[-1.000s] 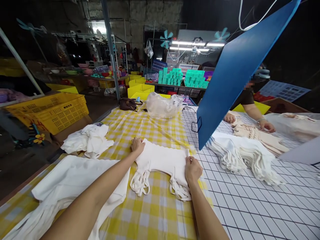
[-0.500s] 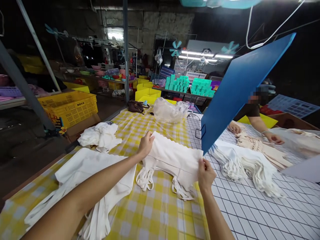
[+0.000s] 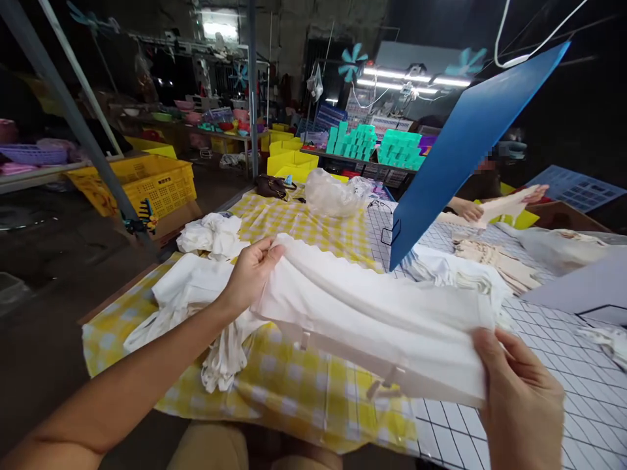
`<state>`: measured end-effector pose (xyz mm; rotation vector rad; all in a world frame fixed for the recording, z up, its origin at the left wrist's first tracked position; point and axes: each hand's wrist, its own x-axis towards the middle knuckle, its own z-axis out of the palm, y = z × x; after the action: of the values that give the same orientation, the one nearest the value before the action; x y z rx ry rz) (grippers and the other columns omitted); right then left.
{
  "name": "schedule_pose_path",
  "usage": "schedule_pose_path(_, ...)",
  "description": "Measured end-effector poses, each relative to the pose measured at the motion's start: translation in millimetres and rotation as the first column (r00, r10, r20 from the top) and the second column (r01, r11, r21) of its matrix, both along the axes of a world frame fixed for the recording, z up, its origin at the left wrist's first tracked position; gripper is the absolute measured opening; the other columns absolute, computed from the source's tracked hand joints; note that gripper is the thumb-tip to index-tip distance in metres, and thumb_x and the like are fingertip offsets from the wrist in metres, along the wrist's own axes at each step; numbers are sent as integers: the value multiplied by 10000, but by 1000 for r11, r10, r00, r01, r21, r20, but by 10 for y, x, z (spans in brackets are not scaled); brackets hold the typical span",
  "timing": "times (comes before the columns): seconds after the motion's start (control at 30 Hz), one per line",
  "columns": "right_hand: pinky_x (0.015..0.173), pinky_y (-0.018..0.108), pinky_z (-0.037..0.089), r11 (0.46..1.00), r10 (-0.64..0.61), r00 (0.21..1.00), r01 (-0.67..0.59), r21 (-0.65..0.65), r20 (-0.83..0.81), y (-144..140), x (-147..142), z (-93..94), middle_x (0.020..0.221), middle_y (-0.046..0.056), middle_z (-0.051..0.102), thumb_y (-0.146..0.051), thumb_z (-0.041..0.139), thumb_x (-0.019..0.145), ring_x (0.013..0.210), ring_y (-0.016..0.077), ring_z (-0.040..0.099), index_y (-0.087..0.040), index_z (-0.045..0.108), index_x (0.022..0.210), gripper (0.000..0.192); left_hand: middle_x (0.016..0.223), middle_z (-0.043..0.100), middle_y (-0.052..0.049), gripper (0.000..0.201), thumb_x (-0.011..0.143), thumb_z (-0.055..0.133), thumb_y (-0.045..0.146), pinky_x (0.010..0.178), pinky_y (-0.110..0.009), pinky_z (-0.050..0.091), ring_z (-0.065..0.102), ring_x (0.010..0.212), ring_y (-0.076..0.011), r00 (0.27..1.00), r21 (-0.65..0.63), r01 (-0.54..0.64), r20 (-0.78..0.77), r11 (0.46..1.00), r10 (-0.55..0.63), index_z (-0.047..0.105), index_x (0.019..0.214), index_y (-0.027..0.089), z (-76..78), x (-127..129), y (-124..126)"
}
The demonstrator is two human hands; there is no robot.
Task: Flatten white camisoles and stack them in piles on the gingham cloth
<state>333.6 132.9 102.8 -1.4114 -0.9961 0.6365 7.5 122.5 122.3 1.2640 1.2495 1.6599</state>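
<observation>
Right hand: the right hand (image 3: 519, 391) is nearest the camera, fingers closed on the right end of the white garment (image 3: 372, 316).
Left hand: the left hand (image 3: 249, 271) pinches the garment's left end, thumb on top.
Garment: it is stretched between the 2 hands, lifted off the yellow checked cloth (image 3: 304, 391) that covers the surface, with small tabs hanging from its lower edge.
Doing it well: judging by the sag in the middle, even tension from both hands would keep the layers flat and the edges aligned.
Beside: loose white garments (image 3: 196, 287) lie under the left forearm.
Farther: a blue board (image 3: 465, 143) leans over a stack of white pieces (image 3: 455, 274); another person's hand (image 3: 467, 210) works beyond it.
Far: yellow crates (image 3: 157, 183).
</observation>
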Motion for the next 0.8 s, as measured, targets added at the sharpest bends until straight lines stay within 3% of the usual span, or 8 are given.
schedule_pose_path(0.13,421,228,365,966,73,995,-86,-243,-63,-154,58,-193,659,12,596,-504,737,509,506,109,478,-158,642,883,518,678,602,0,335,738,561,418,603,-224,436,540,611,-122,994,-148,88,76,985,-77,595,906,129,-397,-8,-58)
schedule_pose_path(0.2,454,253,376,935,150,987,-122,-333,60,-97,73,-478,657,34,607,-530,698,510,525,134,494,-140,649,837,510,681,604,-9,279,773,517,358,629,-238,439,554,646,-139,998,-249,30,-53,968,-45,601,891,120,-754,18,3)
schedule_pose_path(0.27,508,285,387,906,207,941,-82,-416,267,-23,92,-818,638,59,605,-551,627,543,570,173,519,-124,658,788,493,709,613,-29,192,778,492,230,684,-272,443,571,704,-168,943,-364,-89,-331,927,-40,610,885,123,-1112,75,50)
schedule_pose_path(0.37,555,317,379,908,282,752,-9,-418,596,-17,129,-1233,731,87,609,-552,482,649,614,196,523,-125,656,923,537,974,617,-87,344,737,492,93,834,-325,417,562,922,-208,764,-292,-172,-642,941,-59,557,1072,140,-1479,205,-20)
schedule_pose_path(0.47,566,313,385,956,232,670,-26,-291,705,-211,136,-1403,812,101,604,-547,390,724,613,185,515,-117,592,1070,588,1088,567,-95,377,764,469,103,873,-326,401,526,998,-197,688,-151,-138,-726,979,-15,505,1134,161,-1594,352,-323)
schedule_pose_path(0.57,547,282,393,960,236,753,-82,-268,614,-576,55,-1442,702,75,606,-564,395,755,573,172,523,-132,612,951,522,848,601,-45,185,811,431,179,712,-262,429,565,775,-155,745,-246,-133,-664,960,-67,565,939,171,-1618,501,-797)
schedule_pose_path(0.67,553,256,410,960,236,842,-126,-250,485,-988,-108,-1556,704,64,629,-550,446,766,590,166,550,-162,613,828,427,557,529,21,173,811,443,266,556,-223,369,518,546,-120,819,-467,-94,-539,879,-198,562,718,182,-1745,635,-1268)
schedule_pose_path(0.8,606,262,440,943,312,852,-226,-244,421,-1312,-313,-1864,744,50,610,-502,508,766,648,164,548,-175,578,841,343,459,441,71,201,788,431,267,455,-212,317,455,406,-100,910,-660,-66,-348,748,-227,556,898,154,-2109,737,-1602)
